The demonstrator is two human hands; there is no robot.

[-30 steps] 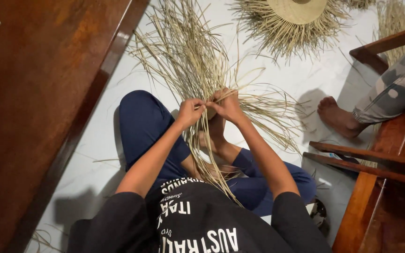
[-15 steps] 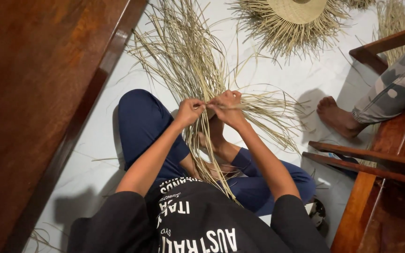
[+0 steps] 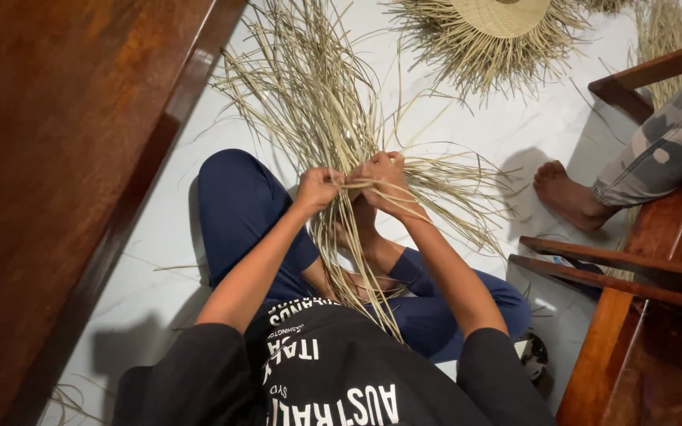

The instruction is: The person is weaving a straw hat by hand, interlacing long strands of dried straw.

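Grip: left hand and right hand both closed, pinching dried straw strands where the bundle crosses above the person's lap. Loose ends fan outward over the white floor; short tails hang toward the knees. Strands look light, thin, springy and probably brittle if creased; best held near the crossing, a few at a time. A partly woven straw disc lies well apart on the floor.
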